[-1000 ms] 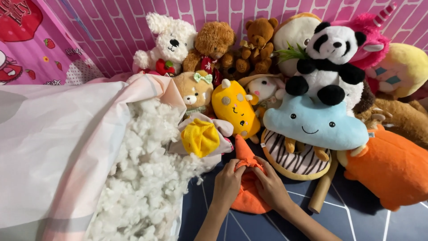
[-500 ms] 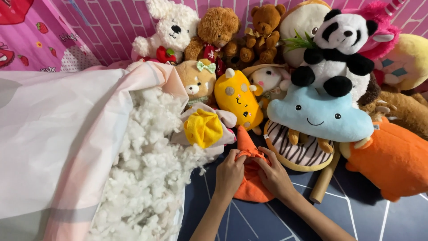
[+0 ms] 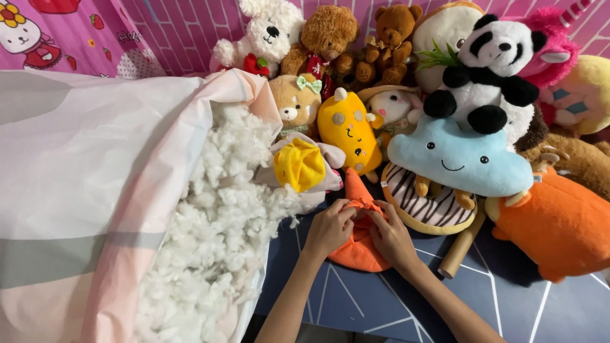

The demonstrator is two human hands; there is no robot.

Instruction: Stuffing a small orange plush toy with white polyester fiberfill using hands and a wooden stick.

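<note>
The left hand and the right hand both pinch the top of a soft orange toy skin that lies on the dark blue mat, just in front of the pile of plush toys. The fingers grip the cloth at a little opening. The skin looks flat and floppy, so I think it is hardly filled yet. Just beside the left hand sits a big pink and white cloth bag, open, with fluffy white stuffing spilling out like clouds. A smiling blue cloud cushion looks smooth and puffy. A cardboard tube lies near the right hand.
</note>
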